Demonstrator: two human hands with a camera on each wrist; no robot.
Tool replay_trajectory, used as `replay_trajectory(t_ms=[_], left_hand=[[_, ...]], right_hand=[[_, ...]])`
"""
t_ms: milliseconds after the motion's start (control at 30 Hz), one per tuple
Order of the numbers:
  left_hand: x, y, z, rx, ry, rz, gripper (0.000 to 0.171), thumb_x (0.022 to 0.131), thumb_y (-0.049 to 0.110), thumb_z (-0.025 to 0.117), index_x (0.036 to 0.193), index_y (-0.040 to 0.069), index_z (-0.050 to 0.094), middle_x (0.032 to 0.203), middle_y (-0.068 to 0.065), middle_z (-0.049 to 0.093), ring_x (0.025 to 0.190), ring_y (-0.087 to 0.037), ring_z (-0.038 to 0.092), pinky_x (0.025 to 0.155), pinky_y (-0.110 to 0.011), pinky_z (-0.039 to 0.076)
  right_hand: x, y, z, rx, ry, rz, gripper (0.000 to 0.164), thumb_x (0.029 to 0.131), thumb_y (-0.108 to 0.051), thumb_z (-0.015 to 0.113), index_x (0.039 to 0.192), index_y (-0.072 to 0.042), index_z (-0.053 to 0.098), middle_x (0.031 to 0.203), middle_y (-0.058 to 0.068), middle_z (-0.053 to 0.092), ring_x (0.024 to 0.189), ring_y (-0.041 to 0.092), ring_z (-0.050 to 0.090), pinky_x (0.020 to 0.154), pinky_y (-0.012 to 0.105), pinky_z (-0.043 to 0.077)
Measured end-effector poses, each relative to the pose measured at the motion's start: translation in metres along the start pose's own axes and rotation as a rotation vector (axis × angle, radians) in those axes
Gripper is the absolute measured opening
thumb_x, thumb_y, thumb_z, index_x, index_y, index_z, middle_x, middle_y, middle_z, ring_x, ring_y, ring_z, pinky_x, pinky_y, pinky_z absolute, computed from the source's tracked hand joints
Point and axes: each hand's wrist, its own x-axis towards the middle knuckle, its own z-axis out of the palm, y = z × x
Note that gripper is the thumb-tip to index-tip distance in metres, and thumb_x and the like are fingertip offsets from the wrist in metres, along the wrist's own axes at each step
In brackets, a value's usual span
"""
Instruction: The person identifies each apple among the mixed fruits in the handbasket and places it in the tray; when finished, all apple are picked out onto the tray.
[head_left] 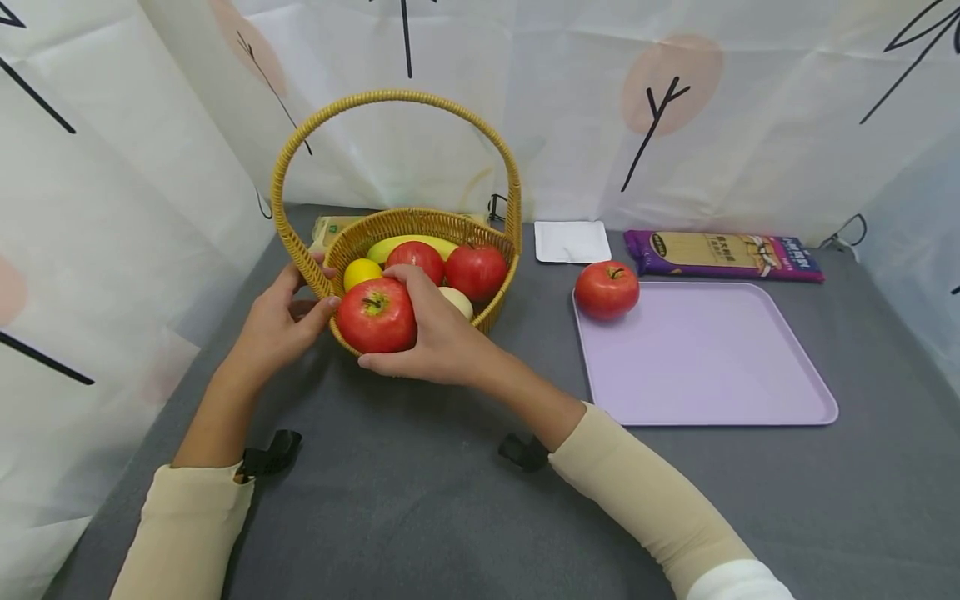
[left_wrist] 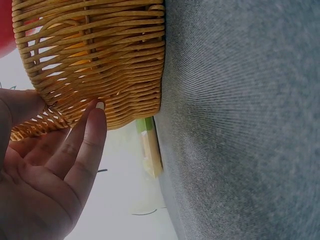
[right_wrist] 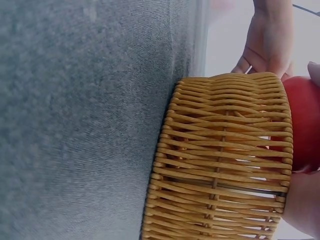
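A wicker basket (head_left: 420, 218) with a tall arched handle stands at the back left. Its left rim, near the foot of the handle, is pinched between thumb and fingers of my left hand (head_left: 281, 321); the left wrist view shows those fingers against the woven wall (left_wrist: 115, 65). My right hand (head_left: 442, 337) grips a red apple (head_left: 375, 317) at the basket's near rim. Behind that apple lie two more red apples (head_left: 480, 271), a yellow round fruit (head_left: 362, 273), a banana (head_left: 405, 244) and a pale round item (head_left: 457, 302), partly covered by my right hand.
On the right, a lilac tray (head_left: 712, 358) has a red apple (head_left: 607, 290) at its back left corner. Behind it lie a purple packet (head_left: 727, 255) and a white square item (head_left: 572, 242). A green-and-tan package (head_left: 333, 225) sits behind the basket. Fabric walls enclose the back and sides.
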Motion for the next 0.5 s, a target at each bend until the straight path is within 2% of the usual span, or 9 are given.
replay_trajectory(t_ms=[100, 267, 433, 500], left_hand=[[0.0, 0.0, 0.0, 0.004, 0.0, 0.001, 0.067, 0.099, 0.02, 0.064, 0.155, 0.007, 0.029, 0.143, -0.017, 0.051, 0.121, -0.037, 0.057, 0.089, -0.036, 0.05], [0.0, -0.001, 0.0, -0.001, 0.001, 0.004, 0.067, 0.099, 0.02, 0.064, 0.155, 0.007, 0.029, 0.142, -0.017, 0.051, 0.121, -0.038, 0.057, 0.087, -0.032, 0.05], [0.0, 0.0, 0.0, 0.001, 0.003, 0.001, 0.067, 0.099, 0.018, 0.064, 0.156, 0.007, 0.029, 0.143, -0.017, 0.05, 0.123, -0.038, 0.056, 0.091, -0.043, 0.049], [0.0, 0.0, 0.0, -0.002, 0.003, 0.001, 0.067, 0.099, 0.018, 0.064, 0.155, 0.007, 0.029, 0.143, -0.018, 0.05, 0.122, -0.039, 0.057, 0.09, -0.044, 0.049]], right_hand=[[-0.003, 0.0, 0.001, 0.01, 0.027, -0.026, 0.085, 0.074, -0.027, 0.09, 0.138, -0.012, 0.036, 0.132, -0.002, 0.047, 0.119, 0.009, 0.047, 0.089, 0.024, 0.051], [-0.008, 0.0, 0.002, 0.021, 0.059, -0.046, 0.084, 0.075, -0.03, 0.09, 0.139, -0.013, 0.038, 0.131, -0.005, 0.049, 0.118, 0.008, 0.048, 0.09, 0.024, 0.051], [-0.012, 0.001, 0.003, 0.009, 0.071, -0.061, 0.082, 0.076, -0.032, 0.089, 0.139, -0.014, 0.04, 0.131, -0.005, 0.049, 0.119, 0.008, 0.048, 0.088, 0.024, 0.052], [-0.013, 0.001, 0.003, 0.006, 0.078, -0.067, 0.08, 0.076, -0.032, 0.088, 0.138, -0.015, 0.041, 0.132, -0.005, 0.05, 0.119, 0.008, 0.048, 0.088, 0.024, 0.052]])
